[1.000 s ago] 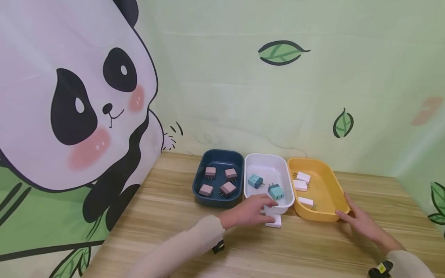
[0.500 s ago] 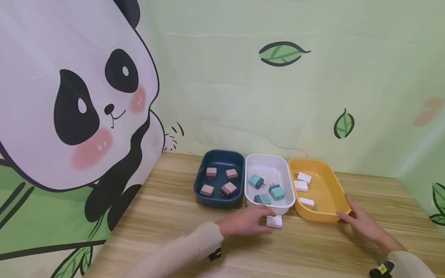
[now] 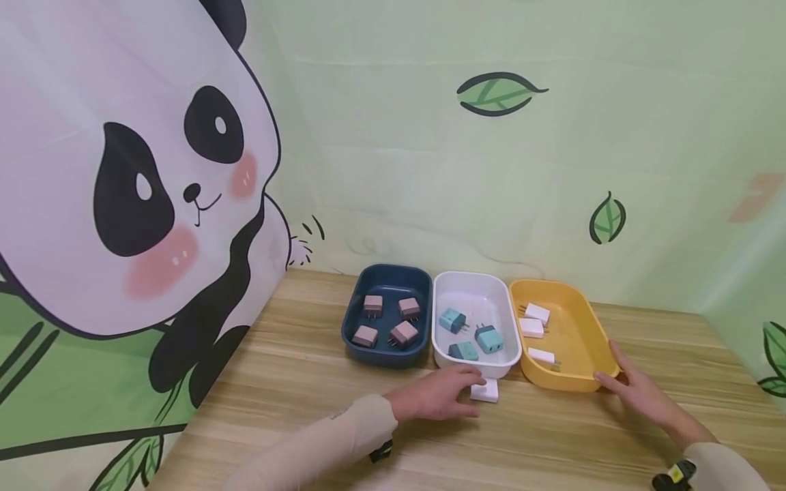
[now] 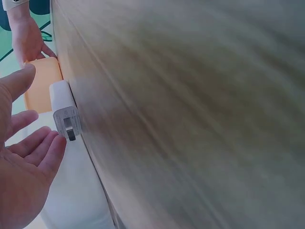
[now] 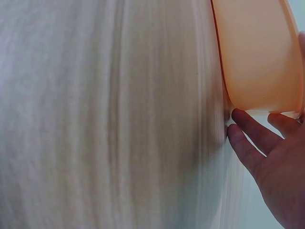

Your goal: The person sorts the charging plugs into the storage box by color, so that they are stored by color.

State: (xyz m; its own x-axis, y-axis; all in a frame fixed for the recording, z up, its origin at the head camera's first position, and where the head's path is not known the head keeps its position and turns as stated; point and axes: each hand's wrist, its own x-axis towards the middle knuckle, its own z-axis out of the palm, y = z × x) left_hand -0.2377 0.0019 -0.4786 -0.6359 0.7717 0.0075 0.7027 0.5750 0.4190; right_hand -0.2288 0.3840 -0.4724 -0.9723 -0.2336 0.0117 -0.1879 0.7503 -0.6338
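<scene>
My left hand (image 3: 439, 394) hovers low in front of the white bin (image 3: 506, 365), thumb and fingers apart. Between them and just beyond lies a white plug-in charger (image 3: 485, 391) on the table; in the left wrist view the charger (image 4: 66, 112) turns its prongs toward the fingertips. Three teal-and-blue chargers (image 3: 489, 339) lie in the white bin. My right hand (image 3: 638, 389) holds the near right corner of the yellow bin (image 3: 577, 383), thumb and index finger astride it. In the right wrist view other fingers (image 5: 255, 131) rest low by the bin's wall.
A dark blue bin (image 3: 383, 359) with several pinkish chargers (image 3: 404, 333) stands left of the white one. Three white chargers (image 3: 531, 328) sit in the yellow bin. All three bins stand side by side near the printed wall cloth (image 3: 393, 136) on the wooden table (image 3: 295, 341).
A third teal charger has come to lie in the white bin's near end. My left hand has drawn back and down to the white charger. The right hand stays at the yellow bin.
</scene>
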